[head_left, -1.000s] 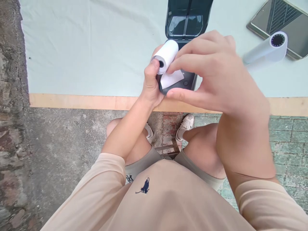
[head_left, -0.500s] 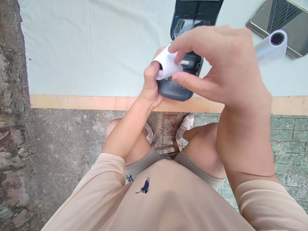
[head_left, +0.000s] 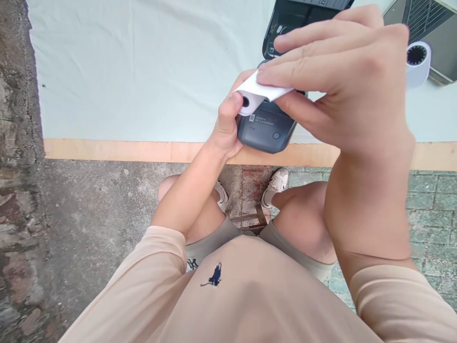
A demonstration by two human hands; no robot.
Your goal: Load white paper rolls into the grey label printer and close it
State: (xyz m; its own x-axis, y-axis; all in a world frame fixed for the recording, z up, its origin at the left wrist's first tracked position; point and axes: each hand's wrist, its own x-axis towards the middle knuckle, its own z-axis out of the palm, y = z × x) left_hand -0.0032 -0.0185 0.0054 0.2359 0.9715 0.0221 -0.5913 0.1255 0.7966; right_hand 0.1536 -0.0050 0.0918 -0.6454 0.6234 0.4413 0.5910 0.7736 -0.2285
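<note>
My left hand is closed around a white paper roll, its thumb by the dark core. The roll sits above a dark grey portable label printer, which rests at the table's front edge with its lid raised. A power button and small print show on the printer's front. My right hand pinches the loose end of the roll's paper between thumb and fingers, holding it out to the right. The printer's inner compartment is mostly hidden behind the roll and my right hand.
A second white roll with a dark core lies at the right. Behind it is a grey box-like thing with a dark slatted panel. The table has a pale cloth and a bare wooden front edge.
My right hand has closed on the paper's free end and drawn it out to the right. The roll has turned, and the printer has shifted slightly right.
</note>
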